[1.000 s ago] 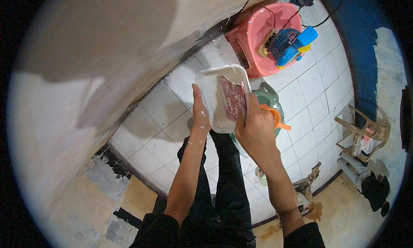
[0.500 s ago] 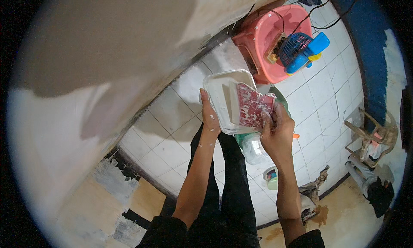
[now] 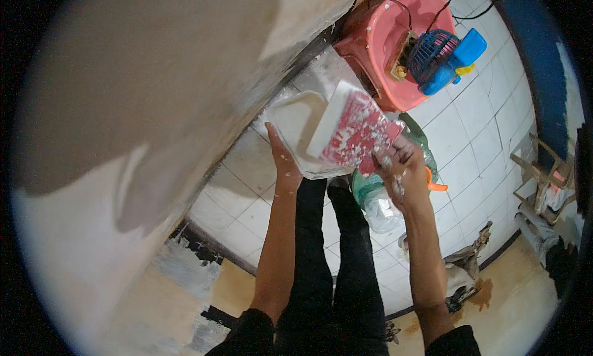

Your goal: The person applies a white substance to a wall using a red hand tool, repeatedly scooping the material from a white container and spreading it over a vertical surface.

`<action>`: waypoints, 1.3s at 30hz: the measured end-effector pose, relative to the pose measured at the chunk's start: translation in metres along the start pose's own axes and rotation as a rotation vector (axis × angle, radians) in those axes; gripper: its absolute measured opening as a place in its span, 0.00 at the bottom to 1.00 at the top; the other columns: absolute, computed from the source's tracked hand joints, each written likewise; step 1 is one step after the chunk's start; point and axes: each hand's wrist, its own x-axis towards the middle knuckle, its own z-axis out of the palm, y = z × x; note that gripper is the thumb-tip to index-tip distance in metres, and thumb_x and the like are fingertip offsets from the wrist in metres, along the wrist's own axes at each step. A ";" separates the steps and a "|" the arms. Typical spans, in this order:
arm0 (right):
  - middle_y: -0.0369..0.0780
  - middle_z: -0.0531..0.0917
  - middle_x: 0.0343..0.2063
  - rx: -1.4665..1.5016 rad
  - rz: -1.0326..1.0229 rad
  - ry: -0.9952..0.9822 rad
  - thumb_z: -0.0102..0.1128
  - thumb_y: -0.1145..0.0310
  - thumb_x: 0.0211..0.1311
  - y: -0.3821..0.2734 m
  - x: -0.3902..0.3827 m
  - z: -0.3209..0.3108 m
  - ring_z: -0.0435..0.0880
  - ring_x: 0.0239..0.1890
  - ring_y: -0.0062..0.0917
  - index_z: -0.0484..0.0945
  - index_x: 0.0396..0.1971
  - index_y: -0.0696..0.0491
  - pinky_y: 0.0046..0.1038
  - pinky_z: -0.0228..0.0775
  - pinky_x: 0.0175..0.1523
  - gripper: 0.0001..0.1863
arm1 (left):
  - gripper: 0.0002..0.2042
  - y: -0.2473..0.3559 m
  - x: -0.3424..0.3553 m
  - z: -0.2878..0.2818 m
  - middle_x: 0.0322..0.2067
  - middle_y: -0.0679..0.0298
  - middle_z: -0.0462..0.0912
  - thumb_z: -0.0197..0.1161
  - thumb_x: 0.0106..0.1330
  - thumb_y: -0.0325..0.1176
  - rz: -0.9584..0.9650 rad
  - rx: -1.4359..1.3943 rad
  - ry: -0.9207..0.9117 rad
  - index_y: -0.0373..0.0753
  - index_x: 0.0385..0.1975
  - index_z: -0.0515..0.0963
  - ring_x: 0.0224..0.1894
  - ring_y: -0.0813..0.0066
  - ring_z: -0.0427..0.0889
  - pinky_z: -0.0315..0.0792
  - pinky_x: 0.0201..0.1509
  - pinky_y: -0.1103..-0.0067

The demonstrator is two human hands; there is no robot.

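My left hand (image 3: 283, 161) is closed on the side of a shallow white tray (image 3: 293, 118), its thumb along the near-left wall. Pale, whitish material coats the tray's inside and rim. In my right hand (image 3: 400, 171) is a wide red putty spreader (image 3: 358, 127), spattered with white. A thick white band runs along the spreader's broad edge, which lies over the right part of the tray; whether they touch I cannot tell. White smears mark my right fingers and the back of that hand.
A pink plastic stool (image 3: 395, 93) carries a blue fan (image 3: 441, 62) with dark cables. Beneath my right hand are a green container (image 3: 426, 149), a clear plastic bag (image 3: 383, 211) and an orange handle (image 3: 437, 187). A wall (image 3: 185, 78) rises at left; a brown chair (image 3: 543, 177) stands right.
The spreader has come up and swung leftward, showing more of its red face and white edge. The tray has shifted left. The whole view has moved somewhat.
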 end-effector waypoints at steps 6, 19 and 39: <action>0.37 0.77 0.33 0.259 -0.091 0.047 0.52 0.78 0.55 0.029 0.073 0.020 0.78 0.32 0.22 0.70 0.42 0.59 0.26 0.74 0.34 0.13 | 0.33 0.027 0.010 -0.105 0.58 0.59 0.60 0.34 0.64 0.62 0.041 0.104 -0.036 0.44 0.61 0.54 0.60 0.64 0.61 0.60 0.61 0.65; 0.41 0.77 0.25 0.127 -0.212 -0.080 0.49 0.77 0.54 0.094 0.249 0.078 0.78 0.24 0.27 0.74 0.29 0.61 0.31 0.76 0.30 0.06 | 0.30 0.019 -0.080 -0.196 0.56 0.57 0.63 0.33 0.66 0.58 0.276 0.641 0.213 0.42 0.59 0.59 0.57 0.60 0.64 0.57 0.63 0.64; 0.55 0.76 0.26 -0.478 -0.371 0.470 0.51 0.75 0.46 0.158 0.173 0.153 0.76 0.29 0.49 0.74 0.26 0.61 0.41 0.66 0.37 0.07 | 0.26 0.093 -0.127 -0.152 0.50 0.53 0.71 0.51 0.62 0.49 0.545 1.435 0.253 0.40 0.57 0.61 0.50 0.55 0.72 0.62 0.57 0.57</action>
